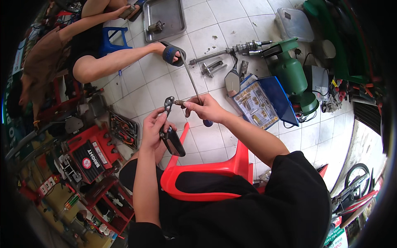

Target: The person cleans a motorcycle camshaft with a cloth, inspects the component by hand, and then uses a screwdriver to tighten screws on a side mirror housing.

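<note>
My left hand [154,129] is closed around the jointed metal stem of a black mirror [173,142], whose dark head hangs below my fingers. At the stem's upper end, a clamp-like joint [168,101] meets a small brownish cylindrical fitting [179,102]. Thumb and fingers of my right hand [203,109] pinch that fitting from the right. The same hand also keeps hold of a long screwdriver [191,78]; its shaft points up and away, and its dark blue handle sticks out under the palm. A similar mirror [232,81] lies on the floor ahead to the right.
A red plastic stool [206,168] stands close in front of me. Another person's sandalled foot [173,53] is just ahead, near a metal tray [165,35]. On the right lie an open blue tool case [264,105] and a green machine [289,72]; a tool tray [123,129] is left.
</note>
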{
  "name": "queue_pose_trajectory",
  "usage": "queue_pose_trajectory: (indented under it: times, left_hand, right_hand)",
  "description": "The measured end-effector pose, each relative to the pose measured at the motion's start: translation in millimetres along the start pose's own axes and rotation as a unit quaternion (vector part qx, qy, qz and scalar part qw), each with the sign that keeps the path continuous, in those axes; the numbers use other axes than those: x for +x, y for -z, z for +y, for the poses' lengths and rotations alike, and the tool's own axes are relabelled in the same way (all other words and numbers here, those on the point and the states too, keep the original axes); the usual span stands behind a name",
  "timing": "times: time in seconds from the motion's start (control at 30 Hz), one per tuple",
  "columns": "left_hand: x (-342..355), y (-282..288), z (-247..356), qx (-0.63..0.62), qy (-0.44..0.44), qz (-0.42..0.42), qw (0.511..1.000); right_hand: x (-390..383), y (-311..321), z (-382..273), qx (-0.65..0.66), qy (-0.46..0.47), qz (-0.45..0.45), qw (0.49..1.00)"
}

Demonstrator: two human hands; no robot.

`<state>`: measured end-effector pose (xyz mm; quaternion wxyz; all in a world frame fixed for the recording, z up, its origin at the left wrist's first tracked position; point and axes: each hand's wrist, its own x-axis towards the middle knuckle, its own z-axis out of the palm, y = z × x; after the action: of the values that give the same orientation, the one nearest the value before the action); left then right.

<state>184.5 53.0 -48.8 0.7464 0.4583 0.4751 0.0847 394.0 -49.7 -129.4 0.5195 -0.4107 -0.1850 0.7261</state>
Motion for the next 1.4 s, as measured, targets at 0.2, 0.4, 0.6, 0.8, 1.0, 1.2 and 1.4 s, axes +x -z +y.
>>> queue_pose_trajectory:
  times: [0.2,0.4,0.6,0.8,1.0,1.2,1.4]
  left_hand:
    - [-18,-2,1,-0.04,-0.021,0.015,0.999]
    - [-66,44,46,-0.159,-0.102,0.077,0.979]
    - [-188,132,76,-0.266,-0.249,0.159,0.918]
    - [-355,217,23,-0.235,-0.358,0.242,0.871]
    - [-455,293,-74,-0.258,-0.359,0.361,0.821]
    - [-476,348,-181,-0.283,-0.286,0.487,0.775]
    - [-466,377,-259,-0.321,-0.278,0.508,0.749]
  right_hand:
    - [2,-21,1,0.012,0.014,0.022,1.0]
    - [57,-104,-39,-0.173,0.191,-0.008,0.966]
    - [97,-281,-98,-0.387,0.262,-0.177,0.866]
    - [107,-475,-21,-0.409,0.276,-0.342,0.8]
    - [97,-610,103,-0.452,0.174,-0.379,0.789]
    - [118,-642,249,-0.453,0.079,-0.384,0.8]
    - [114,-654,307,-0.534,0.054,-0.42,0.732]
